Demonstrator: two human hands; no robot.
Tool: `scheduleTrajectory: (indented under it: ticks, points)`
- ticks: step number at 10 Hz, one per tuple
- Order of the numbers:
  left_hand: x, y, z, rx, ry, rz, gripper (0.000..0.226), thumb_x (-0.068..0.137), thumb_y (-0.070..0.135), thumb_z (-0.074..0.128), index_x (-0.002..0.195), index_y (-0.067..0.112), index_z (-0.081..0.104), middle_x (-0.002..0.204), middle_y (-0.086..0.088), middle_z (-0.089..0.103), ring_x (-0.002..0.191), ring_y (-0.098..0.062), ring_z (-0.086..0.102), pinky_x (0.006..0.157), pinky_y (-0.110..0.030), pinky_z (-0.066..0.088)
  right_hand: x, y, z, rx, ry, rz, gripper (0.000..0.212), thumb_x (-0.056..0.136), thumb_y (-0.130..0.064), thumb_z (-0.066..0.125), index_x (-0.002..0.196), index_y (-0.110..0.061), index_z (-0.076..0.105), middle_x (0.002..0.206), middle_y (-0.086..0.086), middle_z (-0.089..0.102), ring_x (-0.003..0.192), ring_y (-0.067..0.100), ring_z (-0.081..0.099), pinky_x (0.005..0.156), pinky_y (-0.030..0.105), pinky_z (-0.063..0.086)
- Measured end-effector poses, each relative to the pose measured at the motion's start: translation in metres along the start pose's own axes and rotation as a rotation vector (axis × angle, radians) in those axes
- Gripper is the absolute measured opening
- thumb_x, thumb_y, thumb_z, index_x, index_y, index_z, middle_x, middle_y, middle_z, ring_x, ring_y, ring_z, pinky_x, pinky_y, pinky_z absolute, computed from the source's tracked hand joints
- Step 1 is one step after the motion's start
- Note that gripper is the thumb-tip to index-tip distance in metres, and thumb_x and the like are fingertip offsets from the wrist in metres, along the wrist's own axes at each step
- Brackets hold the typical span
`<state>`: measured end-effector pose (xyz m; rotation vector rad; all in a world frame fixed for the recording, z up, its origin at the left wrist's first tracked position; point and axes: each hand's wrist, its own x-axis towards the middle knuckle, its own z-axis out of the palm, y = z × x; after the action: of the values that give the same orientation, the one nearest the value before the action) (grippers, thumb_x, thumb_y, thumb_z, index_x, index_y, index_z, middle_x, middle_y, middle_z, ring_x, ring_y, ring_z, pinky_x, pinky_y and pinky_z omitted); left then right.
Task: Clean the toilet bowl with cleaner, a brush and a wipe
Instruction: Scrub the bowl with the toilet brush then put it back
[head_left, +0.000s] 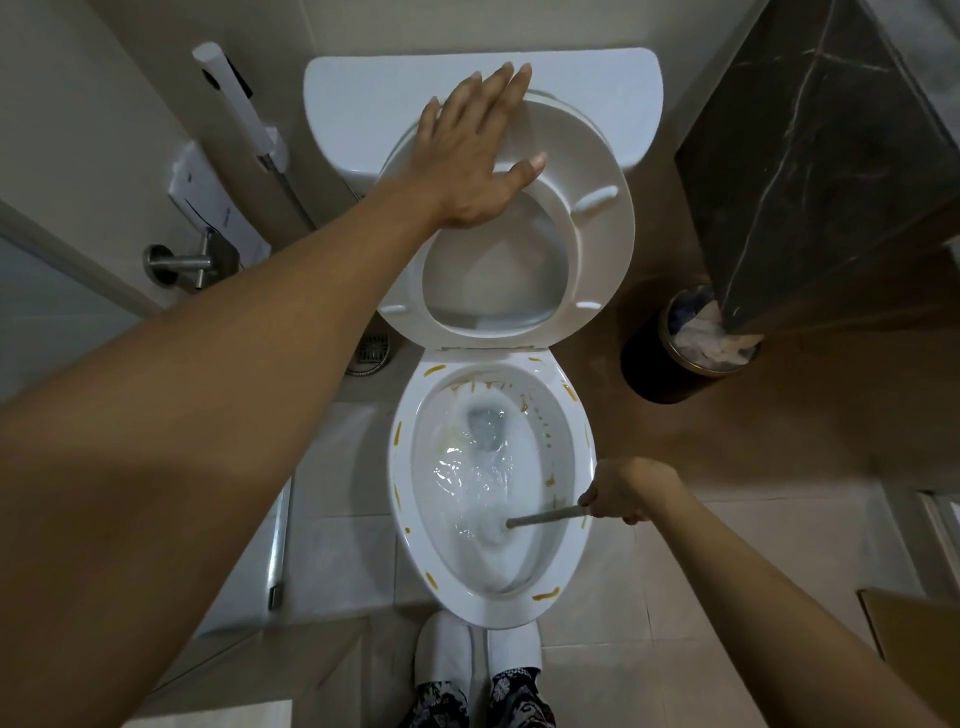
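The right hand (628, 496) is curled around the grey handle of the brush (540, 518), and the fist hides the handle's upper end; the brush head is blurred in the swirling water low in the toilet bowl (488, 608). The left hand (475, 156) lies flat with straight fingers on the raised seat (602, 244), arm stretched far forward. Yellow-brown streaks mark the bowl rim. A black bin (654, 369) stands right of the toilet, partly hidden by a dark marble corner (810, 171)
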<state>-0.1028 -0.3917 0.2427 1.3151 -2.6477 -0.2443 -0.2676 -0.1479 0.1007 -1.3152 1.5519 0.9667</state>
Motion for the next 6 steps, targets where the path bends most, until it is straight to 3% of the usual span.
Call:
scheduleTrajectory:
  ticks: [1, 2, 4, 6]
  points:
    - [-0.0002, 0.0005, 0.0003, 0.001, 0.005, 0.0, 0.074, 0.096, 0.056, 0.03, 0.152, 0.022, -0.003, 0.16, -0.002, -0.003, 0.147, -0.025, -0.004, 0.117, -0.05, 0.0, -0.0045, 0.0029, -0.0081, 0.007, 0.002, 0.02, 0.032, 0.094, -0.033, 0.055, 0.122, -0.022, 0.066, 0.076, -0.004, 0.059, 0.052, 0.01, 0.045, 0.057, 0.022, 0.039]
    - [-0.0005, 0.0009, -0.0002, -0.002, 0.0, -0.002, 0.073, 0.096, 0.056, 0.03, 0.152, 0.023, -0.004, 0.16, -0.001, -0.003, 0.147, -0.024, -0.004, 0.117, -0.05, 0.0, -0.0026, 0.0057, -0.0096, 0.027, 0.019, 0.035, 0.03, 0.095, -0.029, 0.054, 0.121, -0.022, 0.066, 0.075, -0.005, 0.058, 0.051, 0.01, 0.045, 0.054, 0.022, 0.039]
    - [-0.0011, 0.0022, -0.0013, -0.006, -0.001, -0.003, 0.073, 0.096, 0.056, 0.03, 0.152, 0.022, -0.004, 0.16, -0.001, -0.003, 0.147, -0.024, -0.004, 0.117, -0.049, -0.001, -0.0082, 0.0106, -0.0166, -0.055, 0.025, 0.061, 0.031, 0.094, -0.032, 0.053, 0.12, -0.023, 0.067, 0.077, -0.005, 0.057, 0.06, 0.011, 0.048, 0.064, 0.025, 0.042]
    - [-0.0016, 0.0028, -0.0017, -0.014, 0.0, -0.003, 0.073, 0.096, 0.055, 0.031, 0.152, 0.023, -0.003, 0.16, -0.001, -0.002, 0.147, -0.024, -0.003, 0.117, -0.05, 0.0, -0.0057, 0.0088, -0.0088, 0.041, 0.007, 0.056, 0.029, 0.094, -0.03, 0.055, 0.12, -0.025, 0.067, 0.078, -0.006, 0.058, 0.053, 0.01, 0.046, 0.052, 0.02, 0.038]
